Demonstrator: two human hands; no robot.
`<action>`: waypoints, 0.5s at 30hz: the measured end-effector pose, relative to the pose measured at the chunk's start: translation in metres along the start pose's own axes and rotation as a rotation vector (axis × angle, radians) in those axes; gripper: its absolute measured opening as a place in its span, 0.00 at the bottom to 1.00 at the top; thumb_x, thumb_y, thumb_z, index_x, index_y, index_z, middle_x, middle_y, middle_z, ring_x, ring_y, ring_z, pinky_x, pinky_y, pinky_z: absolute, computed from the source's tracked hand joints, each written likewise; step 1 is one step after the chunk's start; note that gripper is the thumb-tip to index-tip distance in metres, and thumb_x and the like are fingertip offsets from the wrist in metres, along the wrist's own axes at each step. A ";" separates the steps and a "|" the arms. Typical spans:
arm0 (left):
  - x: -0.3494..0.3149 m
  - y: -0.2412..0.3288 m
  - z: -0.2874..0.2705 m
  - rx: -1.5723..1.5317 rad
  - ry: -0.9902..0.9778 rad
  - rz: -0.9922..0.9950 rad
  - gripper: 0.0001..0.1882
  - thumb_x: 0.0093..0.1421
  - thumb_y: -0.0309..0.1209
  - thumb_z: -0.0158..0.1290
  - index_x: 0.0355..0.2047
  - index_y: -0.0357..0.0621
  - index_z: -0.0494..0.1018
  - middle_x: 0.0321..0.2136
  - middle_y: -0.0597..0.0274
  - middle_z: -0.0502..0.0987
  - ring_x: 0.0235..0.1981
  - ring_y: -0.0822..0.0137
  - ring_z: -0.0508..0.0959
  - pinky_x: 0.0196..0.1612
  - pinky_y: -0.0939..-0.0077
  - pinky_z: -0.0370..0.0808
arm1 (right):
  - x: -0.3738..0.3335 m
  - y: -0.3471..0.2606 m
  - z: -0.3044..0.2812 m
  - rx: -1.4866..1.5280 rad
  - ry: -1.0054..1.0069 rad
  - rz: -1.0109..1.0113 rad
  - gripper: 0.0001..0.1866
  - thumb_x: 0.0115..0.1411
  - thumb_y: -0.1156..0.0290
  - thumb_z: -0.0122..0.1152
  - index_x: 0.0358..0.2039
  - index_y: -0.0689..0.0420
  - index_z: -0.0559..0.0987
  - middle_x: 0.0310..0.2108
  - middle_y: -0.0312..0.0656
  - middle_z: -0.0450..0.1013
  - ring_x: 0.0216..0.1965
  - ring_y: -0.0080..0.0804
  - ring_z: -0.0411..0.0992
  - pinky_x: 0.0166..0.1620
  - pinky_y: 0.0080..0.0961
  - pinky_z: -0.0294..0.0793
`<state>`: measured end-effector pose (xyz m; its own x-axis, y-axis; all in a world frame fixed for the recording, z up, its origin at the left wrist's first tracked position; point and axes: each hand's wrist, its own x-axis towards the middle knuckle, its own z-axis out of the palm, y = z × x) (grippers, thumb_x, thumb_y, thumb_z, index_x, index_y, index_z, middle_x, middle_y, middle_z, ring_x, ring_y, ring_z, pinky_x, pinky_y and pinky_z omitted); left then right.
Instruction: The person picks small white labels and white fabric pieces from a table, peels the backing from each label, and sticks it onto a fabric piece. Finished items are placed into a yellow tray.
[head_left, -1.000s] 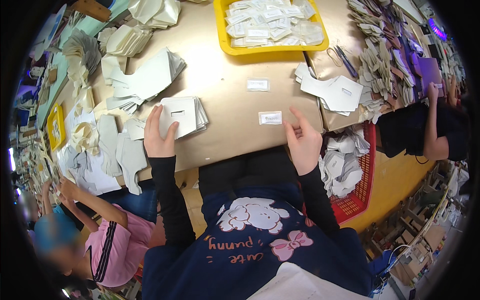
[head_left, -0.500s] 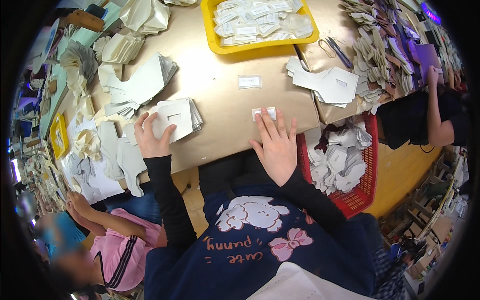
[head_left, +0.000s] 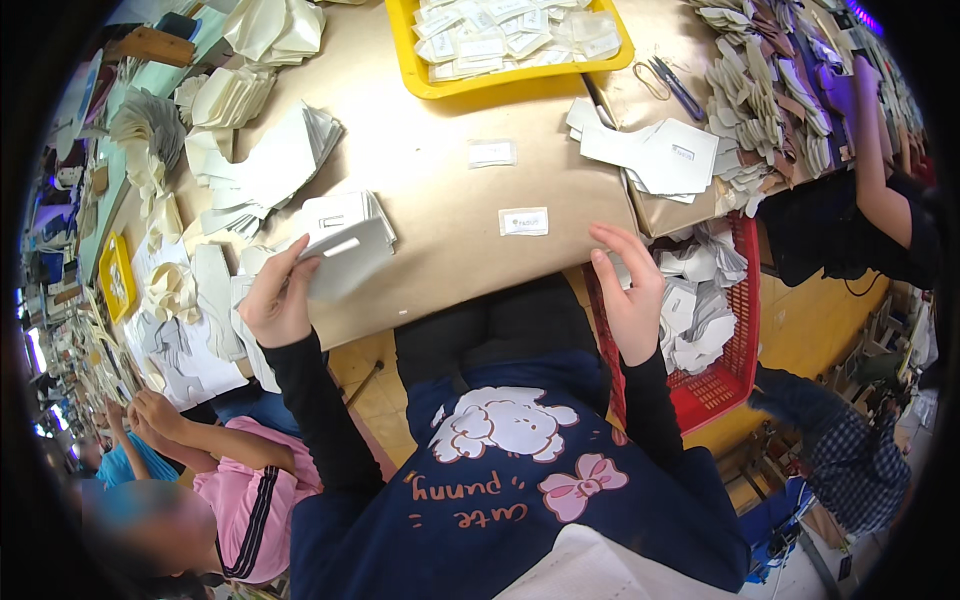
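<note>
My left hand (head_left: 278, 300) pinches the edge of a thin grey-white cut piece (head_left: 350, 268) with a slot, tilted and blurred by motion. Behind it on the table lies a stack of similar slotted pieces (head_left: 374, 212). My right hand (head_left: 634, 305) hovers at the table's front edge, fingers apart, with nothing in it. To its left, a small white printed label (head_left: 523, 222) lies flat on the table. Farther back is a second label (head_left: 491, 153) in a clear backing.
A yellow tray (head_left: 520, 83) full of labels stands at the back. Right of it are snips (head_left: 678, 88) and a pile of slotted pieces (head_left: 655, 160). A red basket (head_left: 735, 375) of pieces stands at the right. More stacks (head_left: 270, 165) lie left; people work on both sides.
My left hand has lifted a piece off the stack and tilted it. My right hand has come off the nearer label and moved right, leaving that label uncovered.
</note>
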<state>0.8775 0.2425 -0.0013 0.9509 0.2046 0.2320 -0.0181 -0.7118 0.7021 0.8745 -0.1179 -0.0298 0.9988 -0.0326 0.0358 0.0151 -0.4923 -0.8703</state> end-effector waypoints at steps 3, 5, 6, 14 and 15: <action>-0.010 0.030 0.016 -0.179 -0.142 -0.115 0.18 0.53 0.15 0.60 0.46 0.38 0.80 0.30 0.60 0.82 0.30 0.73 0.80 0.38 0.82 0.75 | -0.003 -0.008 0.004 0.232 -0.136 0.130 0.13 0.60 0.78 0.59 0.46 0.63 0.79 0.43 0.47 0.77 0.43 0.35 0.76 0.48 0.26 0.72; -0.015 0.041 0.042 -0.218 -0.247 -0.137 0.19 0.52 0.19 0.62 0.46 0.43 0.81 0.30 0.58 0.83 0.29 0.73 0.80 0.37 0.81 0.75 | -0.001 -0.012 0.013 0.342 -0.213 0.137 0.14 0.60 0.78 0.60 0.47 0.63 0.78 0.42 0.46 0.77 0.38 0.30 0.76 0.45 0.23 0.74; -0.016 0.042 0.054 -0.238 -0.248 -0.139 0.19 0.52 0.19 0.62 0.46 0.43 0.81 0.30 0.58 0.83 0.29 0.73 0.80 0.37 0.82 0.75 | 0.001 -0.013 0.017 0.333 -0.220 0.117 0.15 0.60 0.78 0.60 0.48 0.63 0.78 0.42 0.45 0.77 0.37 0.29 0.77 0.44 0.23 0.74; -0.030 0.036 0.086 -0.476 -0.339 -0.230 0.10 0.53 0.16 0.60 0.36 0.38 0.83 0.31 0.58 0.84 0.29 0.74 0.80 0.35 0.83 0.75 | 0.009 -0.020 0.036 0.340 -0.315 0.148 0.18 0.57 0.82 0.62 0.50 0.61 0.79 0.40 0.42 0.77 0.35 0.23 0.75 0.41 0.19 0.73; -0.030 0.035 0.083 -0.502 -0.382 -0.246 0.09 0.52 0.14 0.59 0.35 0.35 0.81 0.32 0.59 0.82 0.32 0.73 0.80 0.37 0.82 0.75 | 0.008 -0.022 0.039 0.336 -0.313 0.131 0.18 0.56 0.83 0.63 0.48 0.60 0.80 0.39 0.42 0.77 0.34 0.24 0.75 0.40 0.19 0.73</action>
<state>0.8739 0.1552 -0.0398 0.9864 0.0038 -0.1642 0.1596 -0.2573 0.9531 0.8843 -0.0735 -0.0299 0.9584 0.2134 -0.1893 -0.1491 -0.1909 -0.9702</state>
